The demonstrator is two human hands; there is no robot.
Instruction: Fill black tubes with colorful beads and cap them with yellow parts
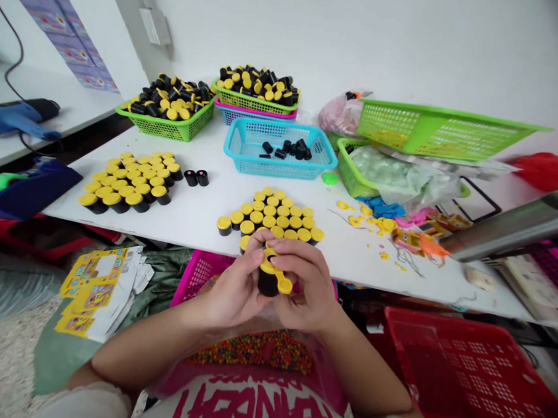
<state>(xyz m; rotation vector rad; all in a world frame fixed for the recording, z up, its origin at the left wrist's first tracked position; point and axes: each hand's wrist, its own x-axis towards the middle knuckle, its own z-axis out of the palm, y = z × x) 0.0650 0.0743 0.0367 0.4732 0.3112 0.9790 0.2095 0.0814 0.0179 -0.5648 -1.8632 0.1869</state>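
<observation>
Where the fingers (pixel 251 260) meet, a black cylinder (pixel 268 284) under a yellow flip cap (pixel 268 262)

The left hand (pixel 236 290) and right hand (pixel 305 293) grip a black cylinder with a yellow flip cap (pixel 268 281) just off the white table (pixel 200 212); yellow-capped cylinders (pixel 269 215) stand clustered ahead; a blue basket (pixel 244 164) holds black pieces; a red basket (pixel 466 371) sits low at right.

a small assembly workshop, set up for repetitive handwork: a long white counter (pixel 190 230) carries rows of yellow-capped black tubes (pixel 134 198), green plastic baskets (pixel 166 129) hold more in bulk, and a corded glue gun (pixel 22 114) lies on a side counter (pixel 57 91) above a terrazzo floor (pixel 5 345)
</observation>
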